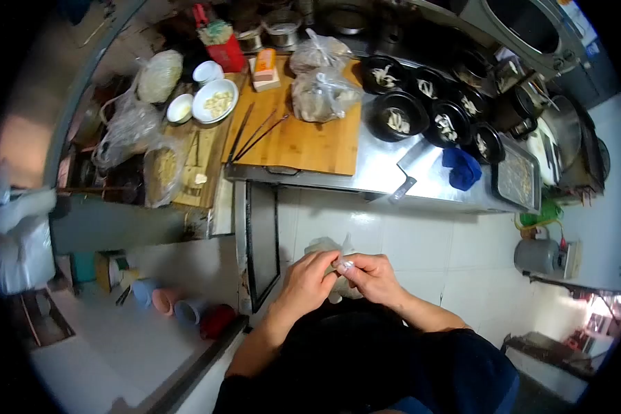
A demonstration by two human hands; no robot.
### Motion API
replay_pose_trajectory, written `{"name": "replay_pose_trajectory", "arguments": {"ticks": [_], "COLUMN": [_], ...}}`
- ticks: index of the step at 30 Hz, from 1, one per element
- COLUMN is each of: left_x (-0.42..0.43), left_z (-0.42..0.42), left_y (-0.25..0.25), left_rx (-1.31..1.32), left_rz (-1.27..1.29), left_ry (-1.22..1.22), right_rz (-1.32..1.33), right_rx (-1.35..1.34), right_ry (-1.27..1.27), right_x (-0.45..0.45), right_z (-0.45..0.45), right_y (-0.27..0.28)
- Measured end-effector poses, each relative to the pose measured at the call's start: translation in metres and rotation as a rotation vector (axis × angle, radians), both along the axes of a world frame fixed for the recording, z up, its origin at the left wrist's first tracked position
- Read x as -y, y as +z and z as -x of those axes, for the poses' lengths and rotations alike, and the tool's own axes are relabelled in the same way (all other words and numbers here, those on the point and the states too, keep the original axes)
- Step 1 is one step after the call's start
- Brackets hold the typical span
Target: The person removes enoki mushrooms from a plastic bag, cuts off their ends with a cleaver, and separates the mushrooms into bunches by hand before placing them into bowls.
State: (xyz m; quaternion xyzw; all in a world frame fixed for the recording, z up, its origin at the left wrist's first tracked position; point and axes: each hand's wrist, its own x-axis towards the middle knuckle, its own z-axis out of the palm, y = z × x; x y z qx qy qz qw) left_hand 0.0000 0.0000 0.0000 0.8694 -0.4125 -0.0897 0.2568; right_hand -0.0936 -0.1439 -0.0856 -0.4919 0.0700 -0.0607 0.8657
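Gripping a translucent plastic bag (322, 244) between closed fingers, a person's left hand (309, 279) and right hand (372, 278) meet just in front of the body. A cleaver (412, 161) lies at 1 o'clock on the steel counter (376, 168), with a bunched blue cloth (461, 170) at 2. Toward 12, a wooden board (314, 150) bears two filled bags (322, 95); black bowls (380, 126) holding pale strips cluster at 1, beyond the cleaver.

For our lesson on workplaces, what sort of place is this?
Probably a small commercial kitchen: several black bowls of pale food stand on a metal counter, near a large wooden cutting board and a cleaver.
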Motion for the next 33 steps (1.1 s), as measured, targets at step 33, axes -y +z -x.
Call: {"name": "replay_pose_trajectory", "arguments": {"ticks": [33], "left_x": [0.114], "left_z": [-0.14], "left_y": [-0.005], "left_rx": [-0.93], "left_rz": [0.599], "left_ry": [0.507], "right_rz": [1.322], "right_rx": [-0.188], "right_ry": [-0.671], "right_x": [0.243], "right_z": [-0.106], "right_y": [0.085]}}
